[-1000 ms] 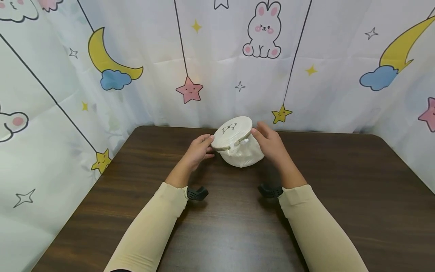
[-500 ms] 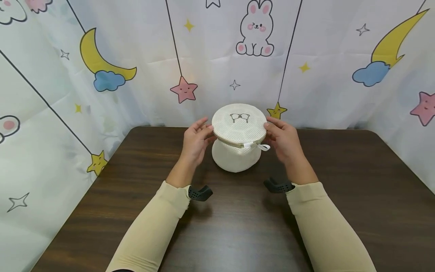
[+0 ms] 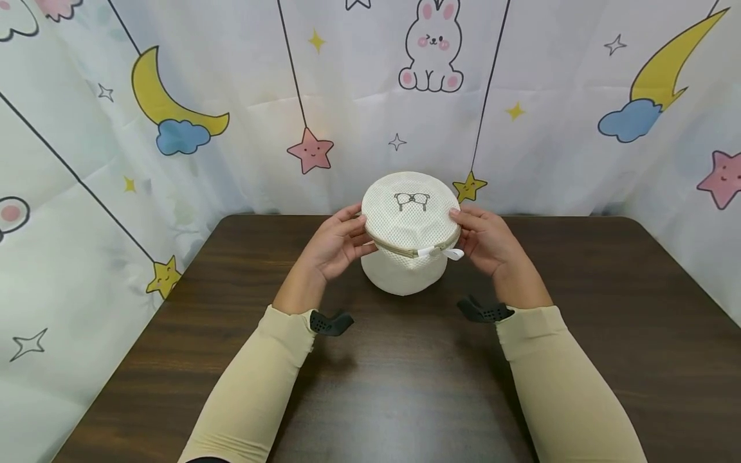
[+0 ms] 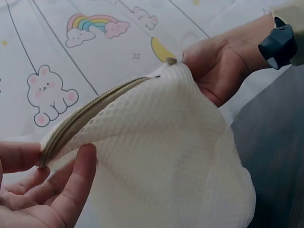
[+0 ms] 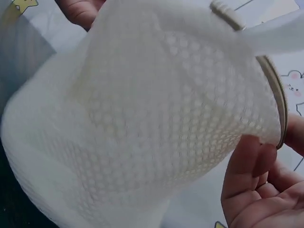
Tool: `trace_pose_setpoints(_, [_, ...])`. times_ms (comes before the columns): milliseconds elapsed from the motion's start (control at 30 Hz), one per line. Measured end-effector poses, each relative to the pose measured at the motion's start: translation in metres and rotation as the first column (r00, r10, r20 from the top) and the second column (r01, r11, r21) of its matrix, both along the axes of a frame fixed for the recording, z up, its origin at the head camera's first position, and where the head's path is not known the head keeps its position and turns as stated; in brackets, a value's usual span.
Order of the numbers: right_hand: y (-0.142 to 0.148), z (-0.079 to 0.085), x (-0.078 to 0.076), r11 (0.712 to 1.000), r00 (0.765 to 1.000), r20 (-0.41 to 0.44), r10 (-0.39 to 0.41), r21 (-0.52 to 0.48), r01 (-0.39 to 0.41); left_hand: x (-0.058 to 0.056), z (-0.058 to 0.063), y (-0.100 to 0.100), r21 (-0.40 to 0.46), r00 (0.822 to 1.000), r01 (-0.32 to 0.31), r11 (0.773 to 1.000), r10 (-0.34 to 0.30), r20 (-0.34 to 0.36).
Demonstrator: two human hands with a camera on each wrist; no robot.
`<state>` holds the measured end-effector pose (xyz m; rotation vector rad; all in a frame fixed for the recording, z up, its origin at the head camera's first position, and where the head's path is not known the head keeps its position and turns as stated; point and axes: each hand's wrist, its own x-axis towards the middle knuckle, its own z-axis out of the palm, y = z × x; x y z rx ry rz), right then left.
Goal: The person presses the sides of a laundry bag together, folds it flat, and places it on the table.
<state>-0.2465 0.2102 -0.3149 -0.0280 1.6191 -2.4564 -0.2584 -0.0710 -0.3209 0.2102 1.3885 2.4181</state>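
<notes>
A round white mesh laundry bag (image 3: 405, 273) stands upright near the back of the table, with a small line drawing on its flat top. A brown zipper (image 4: 90, 109) runs around the rim, and a white tab (image 3: 454, 254) sticks out at the front right. My left hand (image 3: 336, 247) pinches the left side of the rim between thumb and fingers, right at the zipper. On the opposite side, my right hand (image 3: 489, 241) grips the rim the same way. In the right wrist view the mesh side (image 5: 156, 118) looks creased and partly collapsed. The bag's inside is hidden.
The dark wooden table (image 3: 399, 392) extends toward me and to both sides. Just behind its back edge hangs a white curtain (image 3: 359, 83) printed with moons, stars and a rabbit. Dark wrist devices (image 3: 331, 323) sit under both cuffs.
The bag has turned from a leftward tilt to upright, its top spreading wider and facing me. Both hands have moved farther apart along the rim. The head view has shifted slightly.
</notes>
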Motion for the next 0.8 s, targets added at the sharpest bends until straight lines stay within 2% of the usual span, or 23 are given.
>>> trace_pose_setpoints(133, [-0.0011, 0.0004, 0.0005, 1.000, 1.000, 0.006, -0.006, 0.031, 0.006, -0.0004, -0.0002, -0.0006, -0.018, 0.999, -0.033, 0.999, 0.033, 0.000])
trace_pose_setpoints(333, [-0.0021, 0.0043, 0.0013, 0.995, 1.000, 0.007, -0.025, 0.095, 0.024, -0.0012, -0.0009, -0.0008, -0.070, 0.991, -0.130, 0.989, 0.131, 0.008])
trace_pose_setpoints(567, [-0.0032, 0.0090, 0.0029, 0.986, 0.993, -0.016, -0.115, 0.117, 0.116, -0.0009, -0.0002, -0.0012, -0.237, 0.976, -0.217, 0.947, 0.216, -0.029])
trace_pose_setpoints(800, [-0.0095, 0.0053, 0.0015, 0.970, 0.987, -0.045, -0.157, 0.178, 0.162, -0.0020, -0.0009, -0.0015, -0.353, 0.974, -0.224, 0.908, 0.224, -0.042])
